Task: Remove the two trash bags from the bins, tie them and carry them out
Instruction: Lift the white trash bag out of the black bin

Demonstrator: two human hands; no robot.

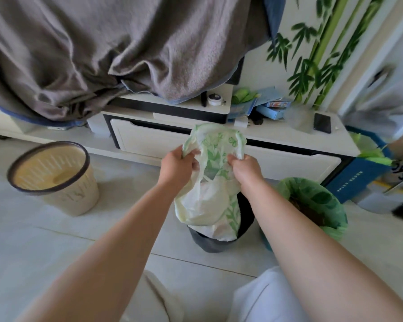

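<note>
Plastic bag [205, 198] is being held above dark bin [209, 244] | mouth being pinched by left hand [178, 165], right hand [246, 167] | next probably: tying.

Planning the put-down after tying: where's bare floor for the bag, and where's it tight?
Free: tiled floor between the beige bin and the dark bin, and nearer the camera at lower left. Tight: the trash bag hangs over the dark bin, the green-lined bin stands close on its right; the cabinet top holds boxes and a phone.

Bare left hand [178, 167], bare right hand [247, 169], pale white trousers [263, 298] at knees
</note>
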